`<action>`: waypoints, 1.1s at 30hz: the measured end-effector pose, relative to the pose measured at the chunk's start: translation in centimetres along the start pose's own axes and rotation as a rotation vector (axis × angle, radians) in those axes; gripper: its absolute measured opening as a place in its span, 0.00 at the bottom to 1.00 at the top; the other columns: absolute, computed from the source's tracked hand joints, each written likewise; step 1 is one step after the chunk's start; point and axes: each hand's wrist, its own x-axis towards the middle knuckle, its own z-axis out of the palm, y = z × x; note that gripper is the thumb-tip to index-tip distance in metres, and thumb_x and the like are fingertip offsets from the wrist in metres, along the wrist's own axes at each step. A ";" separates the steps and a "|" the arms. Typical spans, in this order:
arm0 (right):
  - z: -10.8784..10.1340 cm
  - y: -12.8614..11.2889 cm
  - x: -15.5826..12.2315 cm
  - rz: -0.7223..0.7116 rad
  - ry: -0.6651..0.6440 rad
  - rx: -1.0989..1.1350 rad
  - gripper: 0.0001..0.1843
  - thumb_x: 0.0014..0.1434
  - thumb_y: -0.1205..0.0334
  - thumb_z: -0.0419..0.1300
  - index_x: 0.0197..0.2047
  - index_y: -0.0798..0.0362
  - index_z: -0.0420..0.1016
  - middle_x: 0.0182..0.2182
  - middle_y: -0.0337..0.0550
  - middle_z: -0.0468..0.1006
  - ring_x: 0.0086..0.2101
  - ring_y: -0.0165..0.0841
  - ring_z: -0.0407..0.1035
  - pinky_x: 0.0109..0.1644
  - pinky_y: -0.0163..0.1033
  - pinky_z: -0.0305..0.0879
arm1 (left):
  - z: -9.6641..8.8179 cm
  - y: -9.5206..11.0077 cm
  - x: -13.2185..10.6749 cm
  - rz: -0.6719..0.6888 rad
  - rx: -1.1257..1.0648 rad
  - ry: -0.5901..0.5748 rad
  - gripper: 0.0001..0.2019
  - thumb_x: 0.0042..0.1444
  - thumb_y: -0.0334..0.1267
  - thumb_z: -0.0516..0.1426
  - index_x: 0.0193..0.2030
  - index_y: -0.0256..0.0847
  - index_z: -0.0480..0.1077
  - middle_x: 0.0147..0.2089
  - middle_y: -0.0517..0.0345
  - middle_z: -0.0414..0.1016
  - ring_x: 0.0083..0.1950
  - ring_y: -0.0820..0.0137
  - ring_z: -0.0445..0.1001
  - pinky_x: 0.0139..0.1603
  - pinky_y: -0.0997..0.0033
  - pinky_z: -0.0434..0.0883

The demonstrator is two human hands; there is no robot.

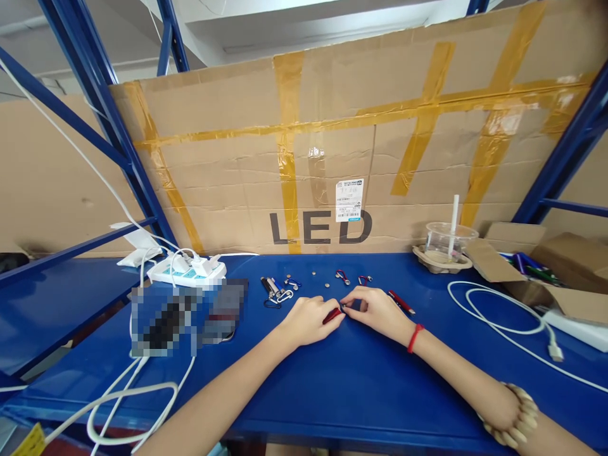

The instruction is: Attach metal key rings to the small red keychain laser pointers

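My left hand (314, 321) is closed around a small red tube (332, 315) above the blue shelf. Thumb and fingertips of my right hand (380, 313) pinch together at the tube's far end; whatever they grip there is too small to make out. Just beyond my hands lie two red carabiner clips, one (342, 277) further left than the other (365, 280). Small round silver pieces, like button cells (327, 285), are scattered near them. Several small metal tubes (270, 287) with a silver carabiner (285, 296) rest left of my left hand. A slim red pen-like tube (401, 302) lies behind my right wrist.
On the left are a white power strip (187, 271), a dark phone (228, 310) and looped white cables (128, 392). To the right stand a plastic cup (449, 240) with a straw, a coiled white cable (494, 326) and an open cardboard box (570, 304). A large cardboard sheet (228, 183) backs the shelf.
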 end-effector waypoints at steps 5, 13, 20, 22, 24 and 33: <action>0.0 -0.1 -0.1 0.005 0.001 -0.012 0.09 0.53 0.60 0.55 0.34 0.49 0.75 0.32 0.38 0.75 0.23 0.26 0.67 0.27 0.31 0.61 | 0.0 -0.2 0.0 -0.010 -0.004 -0.023 0.14 0.59 0.44 0.45 0.35 0.40 0.68 0.26 0.58 0.70 0.26 0.72 0.70 0.25 0.77 0.63; 0.0 -0.2 -0.1 0.025 0.018 -0.040 0.10 0.53 0.59 0.54 0.35 0.48 0.75 0.34 0.38 0.75 0.22 0.25 0.66 0.25 0.31 0.59 | 0.2 -0.1 0.0 0.013 -0.004 -0.035 0.14 0.59 0.44 0.45 0.34 0.40 0.68 0.26 0.58 0.70 0.25 0.73 0.69 0.25 0.77 0.63; -0.1 -0.4 -0.3 0.018 -0.006 -0.047 0.11 0.55 0.58 0.52 0.37 0.47 0.75 0.35 0.37 0.75 0.24 0.26 0.67 0.26 0.32 0.60 | 0.4 -0.2 0.0 -0.009 -0.028 -0.016 0.14 0.58 0.44 0.45 0.34 0.40 0.68 0.25 0.57 0.70 0.26 0.71 0.70 0.26 0.76 0.64; -0.1 -0.5 -0.3 0.014 -0.012 -0.051 0.12 0.55 0.57 0.52 0.37 0.47 0.75 0.36 0.37 0.75 0.24 0.27 0.68 0.27 0.32 0.61 | 0.4 -0.3 0.0 -0.013 -0.033 -0.016 0.14 0.58 0.43 0.45 0.34 0.40 0.68 0.25 0.58 0.70 0.26 0.71 0.70 0.26 0.76 0.64; -0.1 -0.5 -0.2 0.012 -0.014 -0.055 0.12 0.56 0.57 0.51 0.37 0.47 0.75 0.36 0.37 0.76 0.24 0.27 0.68 0.27 0.32 0.61 | 0.4 -0.3 0.0 -0.019 -0.035 -0.012 0.14 0.58 0.44 0.45 0.34 0.40 0.68 0.26 0.58 0.70 0.26 0.71 0.70 0.26 0.76 0.64; -0.1 -0.5 -0.2 0.013 -0.027 -0.032 0.12 0.55 0.58 0.52 0.39 0.48 0.74 0.37 0.38 0.75 0.23 0.26 0.67 0.28 0.32 0.62 | 0.3 -0.3 -0.1 -0.028 -0.041 -0.030 0.14 0.58 0.43 0.45 0.35 0.40 0.68 0.25 0.57 0.71 0.27 0.70 0.71 0.27 0.76 0.64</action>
